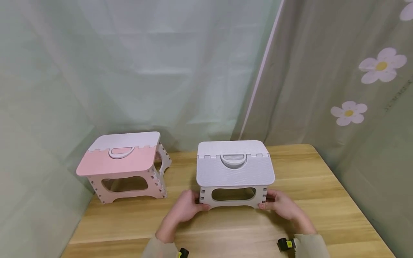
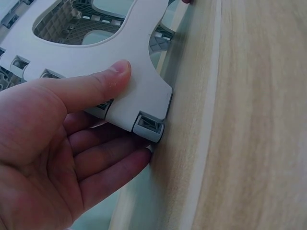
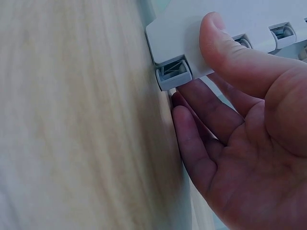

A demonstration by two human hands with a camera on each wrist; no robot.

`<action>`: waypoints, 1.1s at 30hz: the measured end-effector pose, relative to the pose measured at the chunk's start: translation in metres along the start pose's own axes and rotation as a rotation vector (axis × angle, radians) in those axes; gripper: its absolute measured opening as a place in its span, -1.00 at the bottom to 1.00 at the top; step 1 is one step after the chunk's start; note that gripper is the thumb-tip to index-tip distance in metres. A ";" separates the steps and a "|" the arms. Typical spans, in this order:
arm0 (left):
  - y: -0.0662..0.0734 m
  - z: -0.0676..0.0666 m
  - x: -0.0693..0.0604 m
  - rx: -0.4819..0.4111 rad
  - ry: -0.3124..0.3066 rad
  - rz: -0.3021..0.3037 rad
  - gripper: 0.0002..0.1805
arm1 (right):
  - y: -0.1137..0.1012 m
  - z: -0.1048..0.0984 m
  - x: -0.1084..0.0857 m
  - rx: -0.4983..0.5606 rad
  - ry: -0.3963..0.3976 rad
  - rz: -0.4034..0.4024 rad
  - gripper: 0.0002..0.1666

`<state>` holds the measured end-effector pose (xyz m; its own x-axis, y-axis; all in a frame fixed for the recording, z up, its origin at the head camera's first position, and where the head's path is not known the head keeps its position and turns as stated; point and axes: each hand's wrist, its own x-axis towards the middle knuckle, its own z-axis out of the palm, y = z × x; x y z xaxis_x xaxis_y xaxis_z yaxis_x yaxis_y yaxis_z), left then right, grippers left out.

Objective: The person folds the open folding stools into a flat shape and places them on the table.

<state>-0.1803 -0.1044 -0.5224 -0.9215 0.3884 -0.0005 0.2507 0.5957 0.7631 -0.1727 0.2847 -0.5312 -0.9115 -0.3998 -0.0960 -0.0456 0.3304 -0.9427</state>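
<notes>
A grey-and-white folding stool (image 1: 235, 175) stands unfolded on the wooden table, its handle on top. The left hand (image 1: 185, 207) grips its lower left front corner, and in the left wrist view that hand (image 2: 72, 139) has its thumb on the white leg panel (image 2: 144, 86) with the fingers behind the edge. At the lower right front corner the right hand (image 1: 284, 206) holds the leg; the right wrist view shows this hand (image 3: 249, 110) with its thumb on the panel (image 3: 182, 38) and fingers curled behind it.
A pink-and-white folding stool (image 1: 117, 163) stands unfolded at the table's back left. The wooden table (image 1: 322, 200) extends to the right of the hands. Behind and beside it hang pale curtains (image 1: 180, 71), with flower prints on the right.
</notes>
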 end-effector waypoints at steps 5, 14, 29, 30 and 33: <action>0.000 0.000 0.004 -0.001 -0.006 -0.007 -0.74 | -0.005 -0.001 -0.002 0.012 0.015 0.012 -0.45; 0.001 -0.001 0.004 -0.001 -0.007 -0.009 -0.73 | -0.005 -0.002 -0.002 -0.017 0.015 0.004 -0.47; 0.002 -0.004 0.004 0.020 -0.008 -0.016 -0.75 | -0.003 -0.003 0.002 -0.067 0.023 0.042 -0.44; 0.002 -0.003 0.003 0.022 -0.008 -0.016 -0.74 | -0.003 -0.003 0.001 -0.067 0.022 0.040 -0.44; 0.002 -0.003 0.001 0.020 -0.009 -0.014 -0.74 | -0.002 -0.002 0.001 -0.077 0.014 0.027 -0.45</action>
<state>-0.1815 -0.1048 -0.5188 -0.9224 0.3859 -0.0168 0.2437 0.6152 0.7498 -0.1744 0.2854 -0.5290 -0.9186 -0.3779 -0.1159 -0.0518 0.4056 -0.9126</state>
